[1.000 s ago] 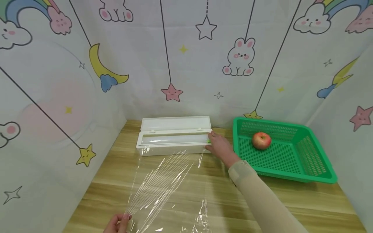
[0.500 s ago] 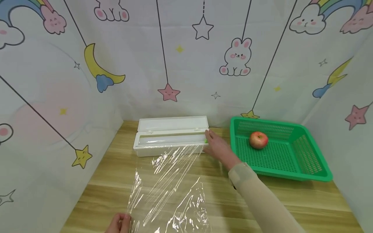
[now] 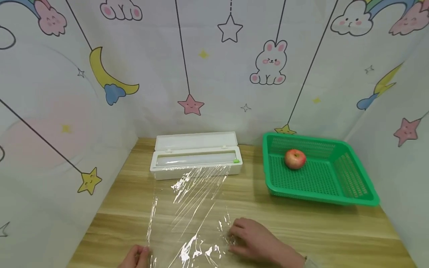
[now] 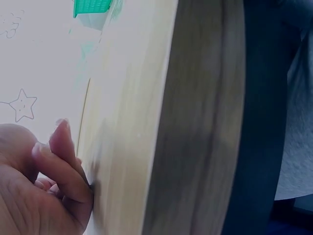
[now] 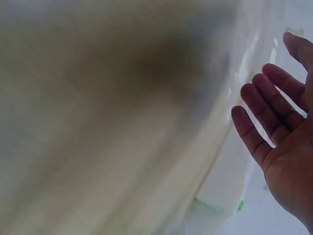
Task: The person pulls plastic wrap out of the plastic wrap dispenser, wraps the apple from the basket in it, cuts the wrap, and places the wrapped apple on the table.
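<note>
A sheet of clear cling film [image 3: 187,223] stretches from the white cling film dispenser [image 3: 197,173] toward the front of the wooden table. At the sheet's near left, my left hand [image 3: 134,257] pinches its edge between thumb and fingers. My right hand [image 3: 256,240] is at the film's right edge, palm down in the head view. Its fingers look straight and spread in the right wrist view; whether they touch the film I cannot tell. The dispenser's lid [image 3: 196,141] stands raised, showing the roll [image 3: 196,159] inside. A green slide cutter [image 3: 236,161] sits at the dispenser's right end.
A green plastic basket [image 3: 321,199] holds one red apple [image 3: 295,159] to the right of the dispenser. White cloth [image 3: 221,82] printed with stars and rabbits encloses the table [image 3: 110,223] at the back and sides.
My right hand has left the dispenser's right end and come back toward me to the film's right edge. My left hand still pinches the film at nearly the same place.
</note>
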### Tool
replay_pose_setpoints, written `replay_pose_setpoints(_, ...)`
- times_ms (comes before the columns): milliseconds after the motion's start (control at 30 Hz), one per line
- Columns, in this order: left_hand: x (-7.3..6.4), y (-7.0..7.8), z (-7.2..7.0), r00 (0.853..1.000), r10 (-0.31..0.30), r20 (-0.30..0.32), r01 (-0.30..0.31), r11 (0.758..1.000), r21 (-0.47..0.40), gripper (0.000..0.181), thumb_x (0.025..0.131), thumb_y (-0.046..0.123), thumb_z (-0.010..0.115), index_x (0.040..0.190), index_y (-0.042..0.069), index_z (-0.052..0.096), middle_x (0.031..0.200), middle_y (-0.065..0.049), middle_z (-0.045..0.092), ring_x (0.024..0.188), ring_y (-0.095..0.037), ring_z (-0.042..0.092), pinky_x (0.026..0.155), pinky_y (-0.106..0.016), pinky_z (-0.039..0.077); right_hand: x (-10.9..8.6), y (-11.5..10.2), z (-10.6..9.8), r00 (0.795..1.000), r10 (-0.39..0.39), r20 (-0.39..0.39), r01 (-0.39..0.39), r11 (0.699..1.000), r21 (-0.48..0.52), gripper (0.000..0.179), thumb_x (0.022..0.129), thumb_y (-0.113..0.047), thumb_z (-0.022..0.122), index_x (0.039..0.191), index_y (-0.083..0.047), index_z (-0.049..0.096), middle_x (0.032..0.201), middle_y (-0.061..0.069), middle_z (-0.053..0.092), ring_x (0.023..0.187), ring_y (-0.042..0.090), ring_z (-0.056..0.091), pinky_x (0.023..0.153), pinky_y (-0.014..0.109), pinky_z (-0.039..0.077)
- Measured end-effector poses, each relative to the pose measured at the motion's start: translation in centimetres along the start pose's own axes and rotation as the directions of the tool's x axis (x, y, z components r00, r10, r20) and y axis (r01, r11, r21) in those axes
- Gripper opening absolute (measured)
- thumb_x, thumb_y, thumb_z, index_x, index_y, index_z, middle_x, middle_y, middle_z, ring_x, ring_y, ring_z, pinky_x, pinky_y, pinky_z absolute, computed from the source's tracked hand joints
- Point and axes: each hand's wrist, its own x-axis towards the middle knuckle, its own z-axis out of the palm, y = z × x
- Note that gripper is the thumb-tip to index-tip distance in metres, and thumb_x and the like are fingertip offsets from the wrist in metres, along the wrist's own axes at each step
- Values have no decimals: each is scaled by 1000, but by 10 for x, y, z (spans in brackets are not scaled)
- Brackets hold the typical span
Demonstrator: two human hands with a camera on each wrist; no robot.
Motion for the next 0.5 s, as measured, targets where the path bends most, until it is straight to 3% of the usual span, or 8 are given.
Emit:
replay_pose_setpoints(100,1,2,-1,1000,8,-13,-8,1000,22,46,111,52,50,99,9,60,55,3,55,48,-14,52,44,-30,42,-13,-3,16,996,-80,-28,80,997,-5,35,89,-44,85,116,-24,75,108,-12,64,99,4,59,85,25,52)
replay_pose_setpoints(200,-1,8,-4,1000,6,6,-6,1000,21,38,111,44,52,100,8,61,56,2,57,49,-15,53,45,-30,42,-20,0,27,988,-143,-59,140,989,-44,32,88,-39,87,114,-25,76,111,-12,65,101,6,60,88,26,51)
replay_pose_setpoints(367,-4,16,-5,999,31,8,-31,999,12,37,111,42,54,96,9,60,56,3,60,50,-14,55,46,-29,43,-24,4,34,951,-269,-150,255,961,-111,20,84,-25,89,99,-25,75,103,-13,65,95,7,60,88,24,51)
replay_pose_setpoints(500,-6,21,-5,999,39,18,-39,999,18,34,112,38,54,95,10,60,56,3,60,50,-14,54,45,-29,42,-28,3,35,934,-314,-171,296,947,-121,19,82,-25,89,95,-26,76,101,-14,64,96,6,59,88,22,49)
